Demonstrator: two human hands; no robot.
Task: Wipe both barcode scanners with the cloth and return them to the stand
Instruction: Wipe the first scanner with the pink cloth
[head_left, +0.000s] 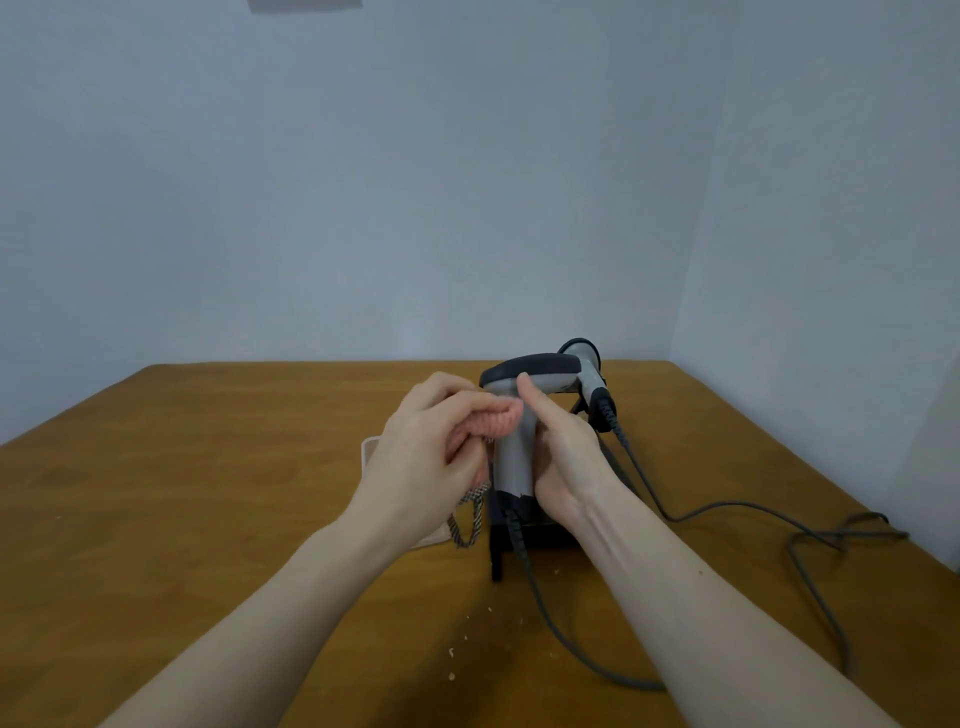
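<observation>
A grey barcode scanner (519, 457) with a black head stands upright above the table. My right hand (563, 457) grips its handle, with the thumb up along the neck. My left hand (431, 447) holds a bunched pink cloth (493, 423) against the left side of the handle; a checkered loop hangs down from the cloth. A second grey and black scanner (589, 374) sits behind, on the black stand (524, 540), whose base shows below my hands. Most of the stand is hidden by my hands and the held scanner.
The wooden table (208, 493) meets pale walls at the back and right. Grey cables (810, 535) trail from both scanners across the right and front of the table. A few small crumbs (451, 652) lie near the front. A pale flat item (370, 449) peeks out behind my left hand.
</observation>
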